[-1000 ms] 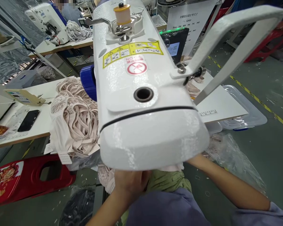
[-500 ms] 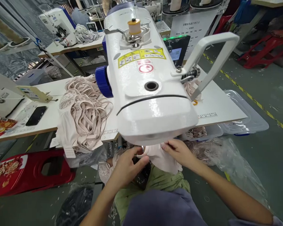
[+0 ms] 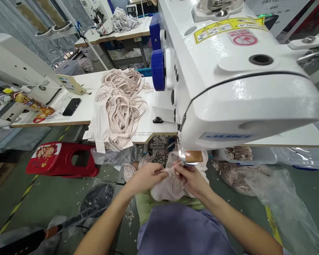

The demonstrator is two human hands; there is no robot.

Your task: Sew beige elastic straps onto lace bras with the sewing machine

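Note:
A large white sewing machine point(image 3: 228, 71) fills the upper right of the view, its head hanging over my lap. Just below it, my left hand point(image 3: 146, 176) and my right hand point(image 3: 191, 180) both pinch a beige lace garment point(image 3: 170, 184), which bunches between them above my knees. The fingers of both hands are closed on the fabric, close together. A heap of beige lace garments with straps point(image 3: 117, 102) lies on the white table point(image 3: 79, 113) to the left of the machine.
A black phone point(image 3: 71, 106) and a small control box point(image 3: 69, 83) lie on the table's left part. A red plastic stool point(image 3: 61, 163) stands on the floor at left. Clear plastic bags point(image 3: 281, 198) and bins of fabric sit at right. Another sewing machine point(image 3: 101, 14) stands on a far table.
My view has swung down and left, so the machine head now looms at the right. Both hands have come closer together on the lace garment below it.

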